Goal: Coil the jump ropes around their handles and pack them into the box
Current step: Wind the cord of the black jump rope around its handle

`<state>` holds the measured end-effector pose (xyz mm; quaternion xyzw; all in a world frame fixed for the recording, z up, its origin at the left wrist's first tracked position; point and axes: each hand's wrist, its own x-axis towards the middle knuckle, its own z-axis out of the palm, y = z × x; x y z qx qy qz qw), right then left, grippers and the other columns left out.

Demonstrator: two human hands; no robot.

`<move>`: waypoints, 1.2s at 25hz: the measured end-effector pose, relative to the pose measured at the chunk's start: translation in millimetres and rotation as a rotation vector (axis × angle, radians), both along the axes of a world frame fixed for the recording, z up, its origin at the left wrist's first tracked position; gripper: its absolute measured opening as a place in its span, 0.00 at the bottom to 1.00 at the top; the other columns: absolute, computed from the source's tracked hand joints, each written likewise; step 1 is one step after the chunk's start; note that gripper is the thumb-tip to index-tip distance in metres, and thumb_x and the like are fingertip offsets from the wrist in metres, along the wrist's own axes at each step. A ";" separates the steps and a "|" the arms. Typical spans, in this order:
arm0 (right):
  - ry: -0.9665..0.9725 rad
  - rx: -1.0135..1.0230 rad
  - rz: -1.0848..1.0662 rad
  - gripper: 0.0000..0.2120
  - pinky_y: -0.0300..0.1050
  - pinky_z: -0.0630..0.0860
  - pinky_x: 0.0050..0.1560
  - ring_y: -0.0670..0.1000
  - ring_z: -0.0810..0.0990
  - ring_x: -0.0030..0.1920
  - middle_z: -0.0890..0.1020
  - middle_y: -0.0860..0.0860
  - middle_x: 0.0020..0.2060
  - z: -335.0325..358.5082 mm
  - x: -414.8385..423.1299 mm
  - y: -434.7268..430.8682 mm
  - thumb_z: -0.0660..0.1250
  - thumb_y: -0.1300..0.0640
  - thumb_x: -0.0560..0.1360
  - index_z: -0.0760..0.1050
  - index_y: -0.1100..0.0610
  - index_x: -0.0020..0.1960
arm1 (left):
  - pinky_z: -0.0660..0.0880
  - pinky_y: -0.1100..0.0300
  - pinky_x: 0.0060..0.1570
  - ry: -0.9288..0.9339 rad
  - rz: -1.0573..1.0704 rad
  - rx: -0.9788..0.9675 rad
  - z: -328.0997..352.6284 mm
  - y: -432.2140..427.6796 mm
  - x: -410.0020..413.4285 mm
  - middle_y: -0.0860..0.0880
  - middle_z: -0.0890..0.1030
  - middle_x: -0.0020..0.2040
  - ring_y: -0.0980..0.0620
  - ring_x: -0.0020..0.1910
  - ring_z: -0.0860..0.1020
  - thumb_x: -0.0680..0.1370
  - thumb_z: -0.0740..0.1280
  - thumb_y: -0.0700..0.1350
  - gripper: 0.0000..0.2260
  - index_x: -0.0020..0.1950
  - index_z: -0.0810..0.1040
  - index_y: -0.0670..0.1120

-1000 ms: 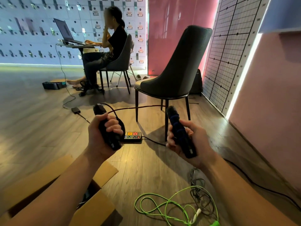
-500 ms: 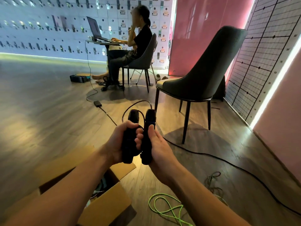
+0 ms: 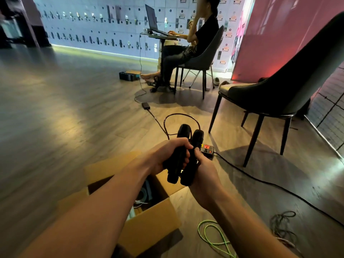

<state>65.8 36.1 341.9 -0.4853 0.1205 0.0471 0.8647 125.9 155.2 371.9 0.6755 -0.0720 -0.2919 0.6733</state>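
While the left hand [image 3: 167,155] curls its fingers tight round the left handle [image 3: 183,133], the right hand [image 3: 203,172] grasps the right handle [image 3: 197,139] from the other side, thumb laid against it. Both handles are black, held nearly upright and pressed side by side in the air. From their tops a black rope [image 3: 178,115] rises in one loop.

Just below and a little nearer, a cardboard box [image 3: 149,228] sits open on the wooden floor [image 3: 55,118], with some pale cords inside. To its right a green jump rope [image 3: 210,234] lies in loose loops, and farther right a dark tangled cord [image 3: 281,224].

Beyond the hands a power strip [image 3: 207,148] glows red near a dark chair [image 3: 279,94]. Farther back a person [image 3: 202,34] sits at a desk [image 3: 162,35] with a laptop [image 3: 151,19].
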 end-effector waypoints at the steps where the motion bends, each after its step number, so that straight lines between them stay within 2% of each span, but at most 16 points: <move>1: 0.007 -0.001 0.004 0.22 0.53 0.71 0.60 0.54 0.77 0.55 0.80 0.57 0.52 -5.7 3.9 7.1 0.56 0.45 0.83 0.74 0.59 0.67 | 0.75 0.57 0.40 -0.021 0.043 0.077 -5.0 4.8 4.4 0.49 0.80 0.34 0.52 0.32 0.78 0.71 0.70 0.52 0.11 0.37 0.81 0.45; 4: 0.071 -0.028 0.057 0.19 0.51 0.78 0.50 0.53 0.82 0.56 0.85 0.55 0.55 -28.4 14.4 28.7 0.53 0.44 0.84 0.76 0.53 0.64 | 0.80 0.53 0.44 -0.035 0.169 0.361 -36.2 33.3 24.2 0.46 0.85 0.39 0.46 0.36 0.83 0.64 0.73 0.61 0.23 0.47 0.83 0.44; 5: 0.097 -0.045 0.082 0.18 0.51 0.78 0.48 0.53 0.83 0.54 0.85 0.55 0.53 -39.2 18.0 34.9 0.52 0.44 0.85 0.76 0.52 0.63 | 0.80 0.51 0.46 0.031 0.169 0.376 -51.7 45.3 29.2 0.44 0.85 0.42 0.44 0.39 0.83 0.64 0.73 0.63 0.26 0.50 0.83 0.43; 8: 0.213 -0.164 0.196 0.16 0.57 0.79 0.57 0.56 0.82 0.54 0.84 0.56 0.51 -84.4 31.1 52.1 0.53 0.46 0.85 0.76 0.52 0.60 | 0.77 0.46 0.61 0.243 0.141 0.258 -123.3 82.0 32.8 0.41 0.84 0.54 0.42 0.53 0.83 0.71 0.72 0.64 0.28 0.58 0.81 0.42; 10: 0.309 -0.268 0.257 0.15 0.55 0.79 0.58 0.57 0.82 0.55 0.84 0.57 0.52 -122.1 44.3 63.5 0.53 0.49 0.85 0.76 0.53 0.59 | 0.74 0.45 0.65 0.315 0.160 0.230 -174.0 100.3 29.5 0.43 0.84 0.57 0.43 0.58 0.82 0.71 0.73 0.63 0.27 0.61 0.82 0.44; 13: 0.420 -0.380 0.361 0.15 0.56 0.79 0.58 0.59 0.81 0.57 0.82 0.61 0.56 -177.8 77.4 76.2 0.53 0.55 0.84 0.75 0.59 0.62 | 0.77 0.46 0.59 0.372 0.369 0.275 -229.2 116.0 37.1 0.46 0.86 0.51 0.45 0.55 0.82 0.61 0.80 0.63 0.33 0.56 0.84 0.42; 15: 0.443 -0.393 0.409 0.13 0.52 0.79 0.51 0.60 0.80 0.58 0.80 0.62 0.58 -208.1 106.2 85.0 0.54 0.56 0.84 0.74 0.59 0.61 | 0.79 0.50 0.49 0.364 0.524 0.270 -258.9 125.3 54.0 0.45 0.86 0.48 0.46 0.51 0.83 0.62 0.80 0.61 0.31 0.54 0.83 0.40; 17: 0.470 -0.405 0.443 0.12 0.51 0.80 0.49 0.61 0.81 0.56 0.81 0.61 0.56 -234.1 136.9 97.5 0.56 0.55 0.83 0.74 0.58 0.60 | 0.81 0.49 0.47 0.349 0.692 0.221 -285.4 129.1 70.6 0.42 0.84 0.53 0.45 0.50 0.83 0.62 0.81 0.59 0.36 0.62 0.74 0.42; 19: 0.531 -0.444 0.453 0.14 0.56 0.81 0.55 0.62 0.82 0.54 0.81 0.61 0.54 -261.9 164.0 112.7 0.57 0.55 0.82 0.73 0.60 0.63 | 0.82 0.45 0.47 0.309 0.841 0.263 -316.0 130.6 84.3 0.42 0.78 0.60 0.43 0.52 0.82 0.60 0.82 0.61 0.45 0.70 0.63 0.51; 20: 0.554 -0.482 0.463 0.16 0.58 0.80 0.57 0.63 0.82 0.53 0.81 0.62 0.54 -274.9 174.0 118.8 0.58 0.56 0.81 0.72 0.61 0.65 | 0.82 0.44 0.49 0.291 0.861 0.315 -333.2 130.0 89.9 0.42 0.76 0.62 0.42 0.53 0.81 0.62 0.80 0.61 0.45 0.71 0.60 0.53; 23: 0.593 -0.631 0.553 0.19 0.54 0.78 0.58 0.66 0.80 0.58 0.79 0.62 0.59 -312.1 195.1 128.1 0.58 0.59 0.81 0.71 0.63 0.69 | 0.77 0.47 0.59 0.292 0.731 0.557 -381.5 130.6 98.1 0.41 0.72 0.70 0.38 0.64 0.76 0.73 0.72 0.61 0.40 0.77 0.56 0.50; 24: 0.590 -0.691 0.608 0.19 0.51 0.77 0.59 0.66 0.79 0.61 0.79 0.62 0.61 -322.4 198.4 128.2 0.56 0.60 0.81 0.70 0.65 0.70 | 0.77 0.47 0.58 0.312 0.665 0.589 -394.5 132.1 99.2 0.40 0.72 0.71 0.39 0.64 0.76 0.75 0.71 0.61 0.40 0.79 0.55 0.49; 26: 0.584 -0.841 0.687 0.19 0.49 0.78 0.60 0.63 0.79 0.62 0.79 0.63 0.62 -337.4 200.0 123.1 0.54 0.61 0.82 0.70 0.67 0.69 | 0.79 0.53 0.44 0.364 0.561 0.558 -409.2 131.8 100.2 0.40 0.78 0.66 0.44 0.58 0.80 0.76 0.72 0.53 0.38 0.79 0.55 0.47; 27: 0.581 -0.928 0.744 0.18 0.42 0.79 0.55 0.61 0.79 0.62 0.78 0.63 0.62 -343.0 200.2 119.4 0.55 0.61 0.82 0.70 0.67 0.68 | 0.78 0.54 0.41 0.379 0.518 0.558 -412.9 130.9 100.0 0.41 0.80 0.61 0.46 0.53 0.81 0.76 0.73 0.49 0.38 0.79 0.56 0.47; 29: 0.557 -0.967 0.795 0.17 0.30 0.76 0.38 0.58 0.76 0.67 0.76 0.62 0.67 -342.9 203.4 115.0 0.57 0.63 0.83 0.70 0.67 0.70 | 0.80 0.52 0.47 0.330 0.447 0.685 -420.6 126.8 102.2 0.44 0.82 0.58 0.48 0.52 0.81 0.71 0.78 0.50 0.45 0.79 0.55 0.46; 30: 0.548 -0.993 0.822 0.18 0.30 0.76 0.40 0.58 0.75 0.68 0.75 0.61 0.69 -341.1 206.6 113.4 0.57 0.62 0.83 0.69 0.66 0.71 | 0.81 0.49 0.49 0.265 0.411 0.800 -423.6 125.1 105.3 0.45 0.82 0.56 0.48 0.52 0.81 0.67 0.80 0.55 0.47 0.78 0.58 0.46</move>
